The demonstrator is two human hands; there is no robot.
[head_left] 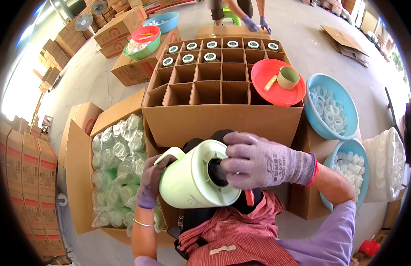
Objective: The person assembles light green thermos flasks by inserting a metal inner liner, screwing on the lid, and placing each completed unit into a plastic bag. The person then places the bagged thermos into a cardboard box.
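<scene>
A pale green thermos jug (181, 181) lies on its side above my lap, its ribbed round end turned to the right. My left hand (151, 179), in a grey-purple glove, grips it by the handle side. In the middle of that end there is a black round part (217, 172). My right hand (263, 162), gloved alike, is closed over this end with its fingers curled at the black part; what the fingertips hold is hidden. A strip of red (250, 197) shows just below the jug's end.
Ahead stands a divided carton (223, 124) with several white-rimmed jars in its far cells. On its right corner rests a red tray (270, 95) with a green ring. Blue basins (332, 133) of white parts stand right; a carton (79, 177) of plastic-wrapped green items left. A co-worker's gloved hands (257, 25) show beyond.
</scene>
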